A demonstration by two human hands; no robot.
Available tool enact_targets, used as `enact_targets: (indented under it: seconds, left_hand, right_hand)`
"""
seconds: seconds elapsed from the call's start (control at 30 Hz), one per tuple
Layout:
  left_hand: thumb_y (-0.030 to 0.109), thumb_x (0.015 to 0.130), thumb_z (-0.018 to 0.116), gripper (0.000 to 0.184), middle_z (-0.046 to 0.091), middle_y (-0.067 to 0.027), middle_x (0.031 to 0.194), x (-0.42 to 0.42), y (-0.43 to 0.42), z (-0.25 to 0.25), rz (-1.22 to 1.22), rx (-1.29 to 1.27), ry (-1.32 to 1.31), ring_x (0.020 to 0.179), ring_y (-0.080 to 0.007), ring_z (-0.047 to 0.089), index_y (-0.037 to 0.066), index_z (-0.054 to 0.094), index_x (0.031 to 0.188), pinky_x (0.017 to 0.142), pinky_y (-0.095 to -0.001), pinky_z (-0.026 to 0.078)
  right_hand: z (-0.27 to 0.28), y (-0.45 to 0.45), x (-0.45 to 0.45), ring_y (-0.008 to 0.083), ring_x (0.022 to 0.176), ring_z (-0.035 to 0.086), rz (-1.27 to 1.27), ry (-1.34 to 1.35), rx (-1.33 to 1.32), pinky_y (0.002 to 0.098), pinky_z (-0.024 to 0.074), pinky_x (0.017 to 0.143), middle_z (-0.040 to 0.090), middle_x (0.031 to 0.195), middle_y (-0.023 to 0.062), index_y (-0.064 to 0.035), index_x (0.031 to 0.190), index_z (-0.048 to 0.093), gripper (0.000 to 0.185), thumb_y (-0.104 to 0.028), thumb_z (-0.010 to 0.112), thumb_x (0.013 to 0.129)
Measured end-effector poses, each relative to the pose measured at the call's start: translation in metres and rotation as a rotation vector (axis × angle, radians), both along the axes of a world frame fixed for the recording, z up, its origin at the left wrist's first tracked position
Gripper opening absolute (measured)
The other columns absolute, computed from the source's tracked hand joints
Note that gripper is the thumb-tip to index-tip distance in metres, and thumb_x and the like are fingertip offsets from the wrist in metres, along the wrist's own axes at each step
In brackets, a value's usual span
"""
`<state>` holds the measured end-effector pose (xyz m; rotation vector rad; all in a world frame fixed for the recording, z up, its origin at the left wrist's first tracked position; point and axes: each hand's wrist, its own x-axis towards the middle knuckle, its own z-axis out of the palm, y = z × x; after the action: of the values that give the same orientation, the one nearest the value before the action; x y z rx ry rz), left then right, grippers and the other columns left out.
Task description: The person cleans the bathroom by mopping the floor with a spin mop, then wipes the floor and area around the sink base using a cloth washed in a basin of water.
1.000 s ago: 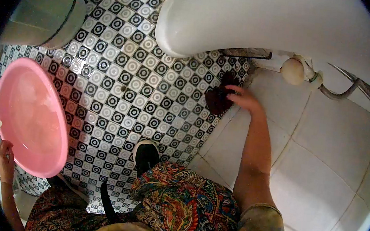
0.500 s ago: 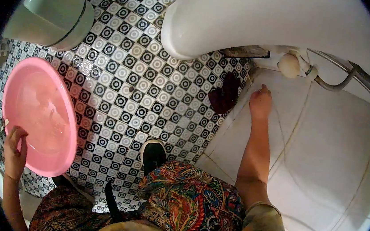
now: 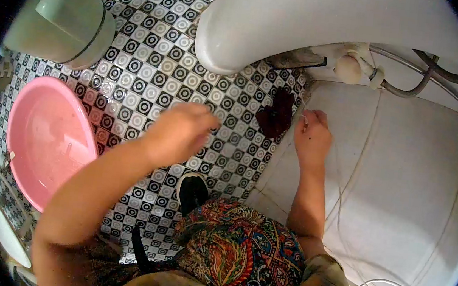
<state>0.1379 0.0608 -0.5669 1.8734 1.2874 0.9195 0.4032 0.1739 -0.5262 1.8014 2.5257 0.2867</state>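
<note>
A dark red cloth (image 3: 277,114) lies at the edge of the floor (image 3: 227,159) near the right hand (image 3: 313,137), curled like the left hand (image 3: 181,132); whether the 2 hold anything, I cannot tell.

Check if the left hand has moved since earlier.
Yes: the left hand has moved rightward and up in view, away from the pink basin, over the patterned floor.

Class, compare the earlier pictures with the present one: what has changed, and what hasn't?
The left hand has moved rightward from the edge of the pink basin to above the patterned floor. The right hand has left the dark cloth and is now over the pale tiles; whether it holds anything is unclear. Basin and cloth stayed in place.
</note>
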Motion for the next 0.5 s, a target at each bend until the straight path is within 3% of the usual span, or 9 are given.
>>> enact_targets:
  seconds: [0.1,0.13,0.2,0.23,0.33,0.37,0.43,0.5]
  left_hand:
    - [0.006,0.074,0.054,0.037,0.055,-0.0095,0.082,0.071,0.029,-0.018,0.113,-0.088,-0.324,0.076,-0.0249,0.054,0.009,0.047,0.11,0.068,-0.0348,0.044]
    - [0.006,0.074,0.054,0.037,0.055,-0.0095,0.082,0.083,0.038,-0.013,0.11,-0.088,-0.326,0.076,-0.0249,0.054,0.009,0.047,0.11,0.068,-0.0348,0.044]
    - [0.022,0.084,0.046,0.043,0.053,-0.012,0.099,0.104,0.052,-0.004,0.022,-0.644,-0.906,0.093,-0.0237,0.052,0.011,0.034,0.124,0.078,-0.0344,0.041]
    - [0.022,0.084,0.046,0.043,0.053,-0.012,0.099,0.114,0.057,-0.004,0.021,-0.643,-0.909,0.093,-0.0237,0.052,0.011,0.034,0.124,0.078,-0.0344,0.041]
    - [0.047,0.088,0.024,0.056,0.035,-0.012,0.128,0.136,0.07,-0.012,-0.008,-0.573,-1.194,0.117,-0.0197,0.033,0.01,0.025,0.13,0.095,-0.0299,0.026]
    - [0.047,0.088,0.024,0.056,0.035,-0.012,0.128,0.139,0.074,-0.015,-0.007,-0.576,-1.19,0.117,-0.0197,0.033,0.01,0.025,0.13,0.095,-0.0299,0.026]
    - [0.051,0.087,0.021,0.06,0.039,-0.0106,0.124,0.139,0.081,-0.014,-0.07,-0.878,-1.546,0.113,-0.0195,0.037,0.01,0.025,0.13,0.094,-0.0319,0.027]
    - [0.053,0.086,0.019,0.061,0.04,-0.0097,0.123,0.14,0.087,-0.017,-0.095,-0.899,-1.596,0.112,-0.0198,0.038,0.012,0.027,0.13,0.094,-0.033,0.027]
  right_hand:
    - [0.011,-0.005,-0.018,0.0319,0.078,0.057,0.054,0.056,0.015,0.0391,0.0482,0.064,0.054,0.099,0.0164,-0.0048,0.092,0.058,0.021,-0.015,0.053,0.074]
    - [0.012,-0.006,-0.022,0.0323,0.082,0.056,0.054,0.058,0.014,0.0391,0.048,0.067,0.052,0.104,0.016,-0.0043,0.094,0.056,0.023,-0.014,0.053,0.074]
    - [0.009,-0.005,-0.026,0.0329,0.087,0.054,0.098,0.084,0.0,0.0393,0.0461,0.072,0.051,0.106,0.0154,-0.0039,0.096,0.056,0.024,-0.013,0.053,0.073]
    - [0.008,-0.004,-0.027,0.0335,0.093,0.052,0.144,0.113,-0.016,0.0395,0.0442,0.077,0.049,0.108,0.0147,-0.0034,0.097,0.055,0.026,-0.013,0.053,0.073]
    - [0.008,-0.002,-0.034,0.0314,0.093,0.05,0.288,0.179,-0.013,0.0373,0.0422,0.077,0.052,0.102,0.0127,-0.0038,0.092,0.057,0.024,-0.002,0.053,0.069]
    - [0.009,-0.001,-0.033,0.0314,0.093,0.05,0.286,0.183,-0.015,0.0373,0.0422,0.077,0.052,0.102,0.0127,-0.0038,0.092,0.057,0.024,-0.002,0.053,0.069]
    - [0.01,0.0,-0.03,0.0292,0.088,0.051,0.349,0.134,-0.014,0.038,0.0396,0.077,0.054,0.097,0.0101,-0.004,0.089,0.057,0.023,-0.003,0.055,0.067]
    - [0.014,0.003,-0.026,0.028,0.085,0.051,0.383,0.064,-0.056,0.038,0.0385,0.076,0.055,0.093,0.0091,-0.0044,0.088,0.057,0.022,-0.004,0.055,0.066]
